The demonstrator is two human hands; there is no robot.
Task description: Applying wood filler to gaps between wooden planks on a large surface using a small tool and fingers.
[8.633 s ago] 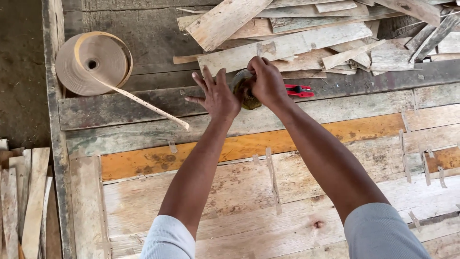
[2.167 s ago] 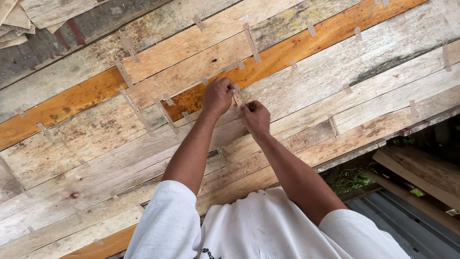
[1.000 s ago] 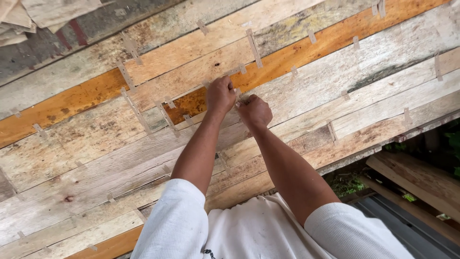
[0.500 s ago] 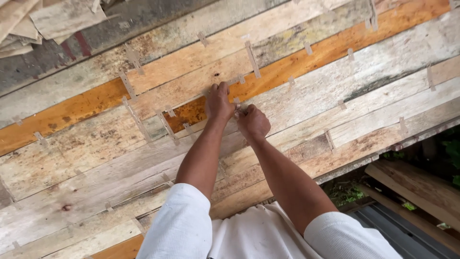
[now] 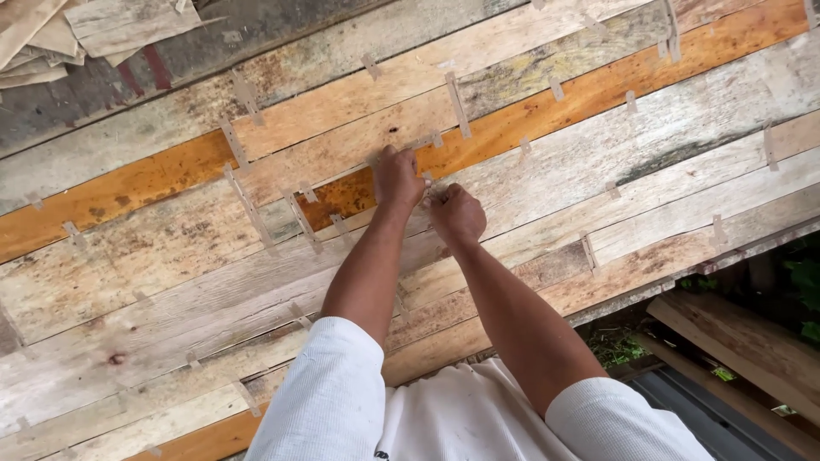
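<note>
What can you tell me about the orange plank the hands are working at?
The orange plank is a long, narrow strip of wood, stained bright orange with dark blotches and a paler worn patch. It lies flat in a sheet of pale, weathered boards, running aslant from the left edge up to the top right. Short strips of tape cross its seams. The left hand presses on it near its middle; the right hand rests just beside it on the next board.

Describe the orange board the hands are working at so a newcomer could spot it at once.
On the patchwork sheet of pale veneer strips, find the left hand and right hand. The orange strip runs diagonally beneath the left hand's fingertips, far more saturated than its grey neighbours.
</note>
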